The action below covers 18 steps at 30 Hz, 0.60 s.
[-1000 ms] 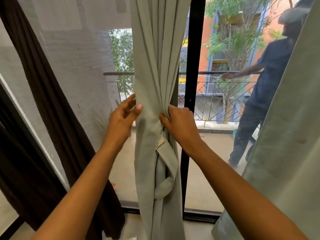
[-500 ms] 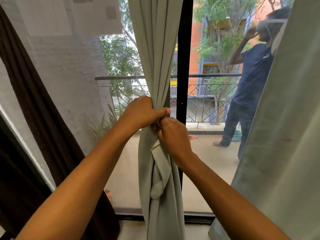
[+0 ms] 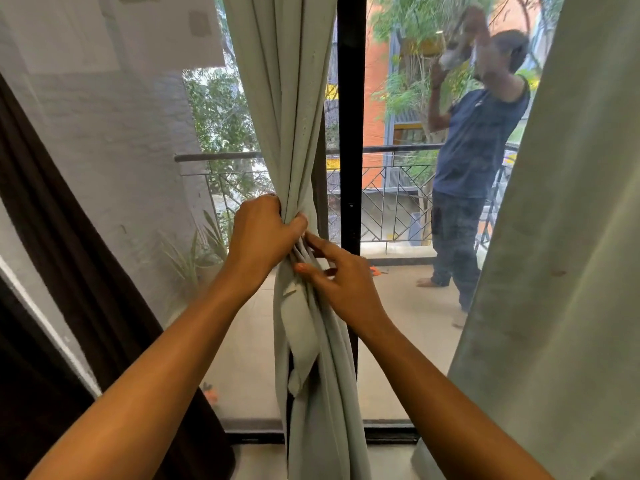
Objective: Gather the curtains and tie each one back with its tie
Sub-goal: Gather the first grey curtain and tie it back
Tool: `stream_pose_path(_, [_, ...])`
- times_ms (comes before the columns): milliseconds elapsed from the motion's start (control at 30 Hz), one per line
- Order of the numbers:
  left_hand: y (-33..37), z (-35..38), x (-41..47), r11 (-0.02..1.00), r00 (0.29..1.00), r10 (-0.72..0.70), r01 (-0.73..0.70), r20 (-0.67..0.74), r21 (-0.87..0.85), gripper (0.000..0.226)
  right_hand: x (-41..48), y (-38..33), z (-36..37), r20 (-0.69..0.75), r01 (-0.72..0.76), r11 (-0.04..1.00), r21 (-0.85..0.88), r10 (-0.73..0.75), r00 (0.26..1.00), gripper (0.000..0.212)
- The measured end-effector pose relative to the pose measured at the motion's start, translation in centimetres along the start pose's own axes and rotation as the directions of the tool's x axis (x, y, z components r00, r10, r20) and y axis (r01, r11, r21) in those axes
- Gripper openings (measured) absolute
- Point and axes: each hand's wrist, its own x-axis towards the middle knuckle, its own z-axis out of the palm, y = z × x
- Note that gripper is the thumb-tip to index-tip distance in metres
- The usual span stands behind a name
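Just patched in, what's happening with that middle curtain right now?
The left hand is clenched around the gathered pale green curtain, bunching it in front of the black door frame. The right hand is open, fingers spread against the folds just below that grip. The tie hangs loose down the curtain's front, not yet wrapped. A second pale curtain at right hangs ungathered.
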Motion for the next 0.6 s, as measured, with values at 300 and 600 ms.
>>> stream_pose_path(300, [0.1, 0.3, 0.1, 1.0, 1.0, 0.01, -0.01, 0.0, 0.004, 0.027, -4.3, -0.1, 2.4, 0.166, -0.313, 0.95, 0.008, 0.307, 0.937, 0.032])
stream_pose_path(600, [0.5, 0.5, 0.2, 0.999, 0.999, -0.04, 0.04, -0.002, 0.005, 0.025, -4.6, 0.4, 5.3, -0.056, -0.298, 0.94, -0.165, 0.293, 0.955, 0.04])
